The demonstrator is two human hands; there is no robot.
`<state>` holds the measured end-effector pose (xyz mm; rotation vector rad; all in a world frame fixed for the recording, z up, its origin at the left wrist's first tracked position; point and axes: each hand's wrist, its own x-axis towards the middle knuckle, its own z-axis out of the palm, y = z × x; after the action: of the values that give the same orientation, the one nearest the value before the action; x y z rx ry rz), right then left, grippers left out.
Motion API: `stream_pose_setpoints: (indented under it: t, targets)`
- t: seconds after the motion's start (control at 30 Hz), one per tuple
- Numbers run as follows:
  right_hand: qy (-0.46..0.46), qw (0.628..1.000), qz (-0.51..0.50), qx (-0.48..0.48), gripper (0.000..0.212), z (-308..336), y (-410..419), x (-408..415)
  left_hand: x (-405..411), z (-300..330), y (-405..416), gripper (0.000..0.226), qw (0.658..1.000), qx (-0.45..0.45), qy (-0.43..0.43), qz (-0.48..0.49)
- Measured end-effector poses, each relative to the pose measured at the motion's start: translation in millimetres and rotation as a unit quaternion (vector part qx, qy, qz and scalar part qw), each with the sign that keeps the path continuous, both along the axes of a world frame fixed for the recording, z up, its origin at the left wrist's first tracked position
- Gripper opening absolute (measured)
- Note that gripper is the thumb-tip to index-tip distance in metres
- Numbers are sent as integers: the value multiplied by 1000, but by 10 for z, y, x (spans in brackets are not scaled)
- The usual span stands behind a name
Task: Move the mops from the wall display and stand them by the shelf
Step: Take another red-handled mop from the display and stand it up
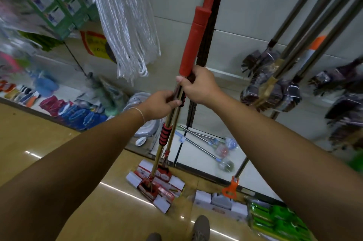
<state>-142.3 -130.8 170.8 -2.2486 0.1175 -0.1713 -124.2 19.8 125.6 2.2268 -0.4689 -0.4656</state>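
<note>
Gripping the mop poles with both fists clenched, my right hand above my left hand; long axis runs one-to-seven o'clock, heads below near the floor.

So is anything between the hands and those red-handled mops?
No. Both hands are already closed on the mop handles: right hand just under the red grip, left hand below it. The mop heads rest on the floor.
</note>
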Motion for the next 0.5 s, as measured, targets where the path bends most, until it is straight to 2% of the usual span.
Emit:
stream_pose_setpoints:
  t: [0.1,0.27,0.43,0.5]
  targets:
    - [-12,1000,-18,5,12,28,157,-213,-97,23,149,16,999,12,3,-35]
    - [-27,998,-50,14,9,95,404,-608,-340,78,331,15,994,-53,52,-82]
    - [-41,996,-70,34,7,291,339,-1105,-663,184,263,26,989,-44,-7,-141]
    - [-46,996,-74,36,12,458,251,-1333,-770,320,179,40,984,-57,-19,-169]
